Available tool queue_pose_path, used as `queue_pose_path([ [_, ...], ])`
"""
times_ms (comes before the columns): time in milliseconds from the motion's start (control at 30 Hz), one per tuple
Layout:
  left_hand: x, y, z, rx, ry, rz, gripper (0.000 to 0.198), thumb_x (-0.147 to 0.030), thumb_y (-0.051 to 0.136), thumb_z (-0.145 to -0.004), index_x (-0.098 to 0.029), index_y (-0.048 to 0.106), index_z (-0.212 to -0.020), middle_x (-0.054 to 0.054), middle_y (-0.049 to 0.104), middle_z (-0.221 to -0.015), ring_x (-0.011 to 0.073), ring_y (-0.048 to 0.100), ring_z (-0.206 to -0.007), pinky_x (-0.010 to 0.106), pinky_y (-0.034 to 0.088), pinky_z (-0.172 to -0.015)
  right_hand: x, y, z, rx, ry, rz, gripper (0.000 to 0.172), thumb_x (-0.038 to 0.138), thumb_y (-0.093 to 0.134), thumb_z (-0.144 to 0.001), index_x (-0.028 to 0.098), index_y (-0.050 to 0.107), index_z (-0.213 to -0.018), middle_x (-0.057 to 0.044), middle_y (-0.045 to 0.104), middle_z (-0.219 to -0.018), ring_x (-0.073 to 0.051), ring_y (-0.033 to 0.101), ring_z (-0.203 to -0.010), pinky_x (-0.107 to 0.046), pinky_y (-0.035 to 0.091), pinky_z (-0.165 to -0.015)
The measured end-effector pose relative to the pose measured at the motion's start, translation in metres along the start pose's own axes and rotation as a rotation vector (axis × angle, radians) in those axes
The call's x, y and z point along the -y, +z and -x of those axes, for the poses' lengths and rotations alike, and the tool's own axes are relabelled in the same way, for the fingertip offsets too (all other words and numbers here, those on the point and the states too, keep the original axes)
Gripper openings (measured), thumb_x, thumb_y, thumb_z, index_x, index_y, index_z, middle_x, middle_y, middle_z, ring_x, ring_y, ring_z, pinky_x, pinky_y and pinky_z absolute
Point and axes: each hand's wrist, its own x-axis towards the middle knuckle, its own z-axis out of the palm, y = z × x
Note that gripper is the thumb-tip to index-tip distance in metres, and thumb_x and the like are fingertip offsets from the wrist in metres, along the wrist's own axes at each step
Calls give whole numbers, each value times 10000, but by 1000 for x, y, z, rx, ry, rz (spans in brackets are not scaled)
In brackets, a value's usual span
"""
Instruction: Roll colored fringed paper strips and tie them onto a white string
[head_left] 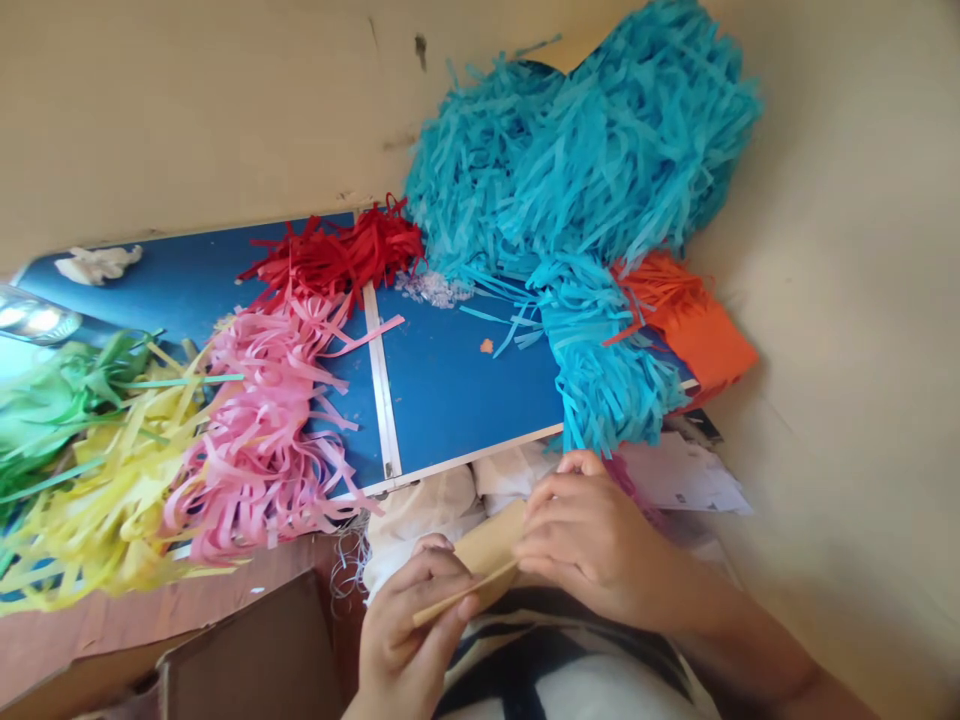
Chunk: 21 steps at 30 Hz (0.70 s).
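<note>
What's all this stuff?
Flat table: one, blue, centre
Paper piece: one, tan, bottom centre
Big fringed-paper shape: one, turquoise, table back
Fringed paper piles: six, turquoise, orange, red, pink, yellow, green, along table
Crumpled wad: one, white, back left
Shiny object: one, clear, left edge
Shiny shreds: many, silvery, on table
Small scrap: one, orange, on table
Cardboard box: one, brown, bottom left
Paper sheets: several, white, lower right
Soft bundles: about two, cream, below table
Floor: one, brown, bottom left
Wall: one, beige, behind
Left hand: one, bottom
Right hand: one, bottom

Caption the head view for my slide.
Left hand and right hand hold tan paper beside a table bearing pink fringe and turquoise fringe.
</note>
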Motion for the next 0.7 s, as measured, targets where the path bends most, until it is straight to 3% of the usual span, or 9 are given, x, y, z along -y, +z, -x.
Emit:
queue_pose_path([
  [133, 2, 0, 2, -30, -3, -63, 288, -41, 571, -859, -233, 679, -1044, -10, 627, -784, 132, 613, -728, 293, 492, -738, 5, -1, -4, 60, 47, 19, 101, 203, 626, -929, 205, 686, -848, 38, 746, -788, -136, 620, -822, -384, 257, -848],
  [300, 3, 1, -2, 20, 41, -113, 258, -36, 578, -849, -213, 678, -1007, -24, 615, -740, 121, 595, -664, 320, 480, -768, 9, 1, -10, 197, -34, 117, 290, 208, 550, -969, 173, 634, -693, 16, 710, -708, -148, 574, -783, -374, 266, -802],
  [533, 4, 2, 1, -52, -3, -76, 267, -80, 589, -854, -239, 716, -1029, -12, 623, -698, 137, 595, -640, 320, 493, -723, -5, 3, -3, 25, 33, 20, 287, 275, 591, -965, 187, 679, -706, 25, 710, -684, -131, 606, -742, -366, 264, -818],
  [700, 3, -4, 0, -103, -243, -5, 129, -199, 657, -846, -234, 780, -834, 17, 653, -676, 154, 623, -650, 239, 495, -575, -19, -8, 7, 30, 89, -15, 334, 325, 557, -984, 194, 689, -706, 12, 698, -681, -134, 607, -730, -350, 275, -808],
])
